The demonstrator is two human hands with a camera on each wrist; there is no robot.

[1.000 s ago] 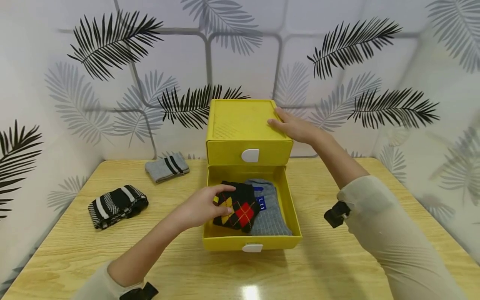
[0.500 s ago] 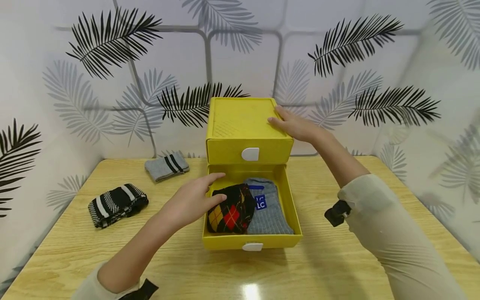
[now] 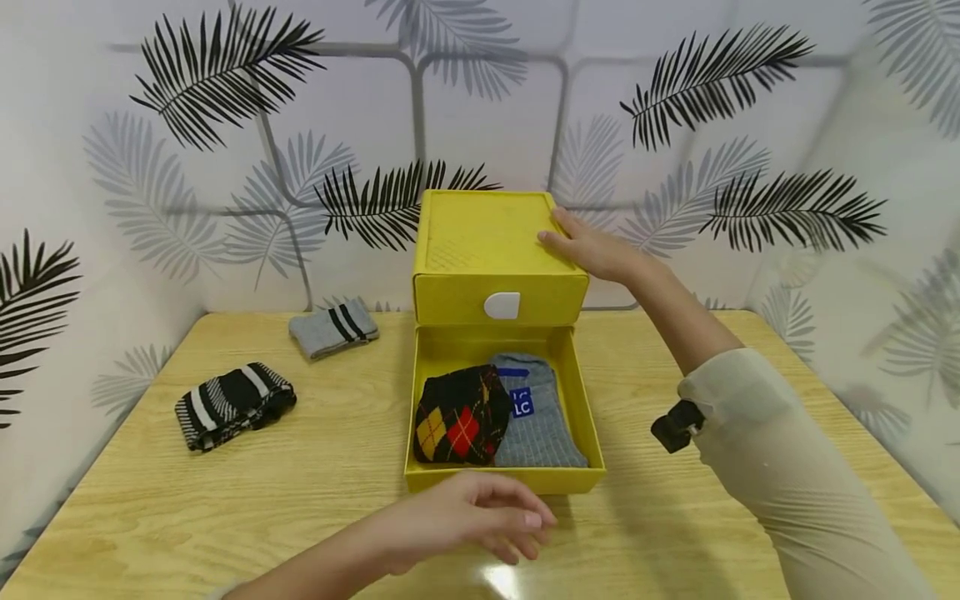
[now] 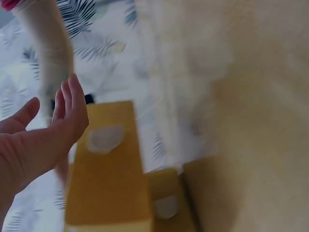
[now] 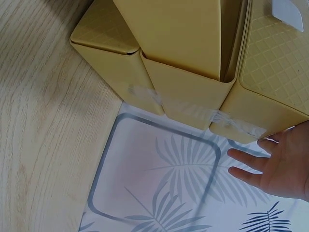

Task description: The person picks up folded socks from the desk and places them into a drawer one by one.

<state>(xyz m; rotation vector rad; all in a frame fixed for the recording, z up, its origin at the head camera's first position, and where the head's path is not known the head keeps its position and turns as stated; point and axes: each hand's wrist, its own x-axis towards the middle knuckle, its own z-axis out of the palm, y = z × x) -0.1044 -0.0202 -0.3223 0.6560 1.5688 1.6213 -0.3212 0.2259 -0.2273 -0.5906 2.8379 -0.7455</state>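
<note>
My left hand (image 3: pixel 472 521) hovers just in front of the pulled-out yellow drawer (image 3: pixel 577 481), its fingers loosely bent and holding nothing. In the left wrist view that hand (image 4: pixel 53 135) is beside the drawer's front with its white tab (image 4: pixel 105 139). A folded argyle sock (image 3: pixel 462 417) in black, red and yellow lies in the drawer. It partly overlaps a grey striped sock (image 3: pixel 542 425) with a blue label. At the right edge of the yellow drawer unit's top (image 3: pixel 487 233), my right hand (image 3: pixel 592 247) rests, fingers extended along the side (image 5: pixel 285 164).
Left on the wooden table (image 3: pixel 322 475) lie a folded black-and-white sock (image 3: pixel 236 407) and a grey sock (image 3: pixel 334 329) with black stripes. A leaf-patterned wall covering (image 3: pixel 487 125) stands behind the unit. The right wrist view shows stacked tiers, taped at the side (image 5: pixel 193 108).
My left hand has let go of the argyle sock, leaving it shifted left in the drawer. It has then moved back to the drawer's front. My right hand stays on the unit.
</note>
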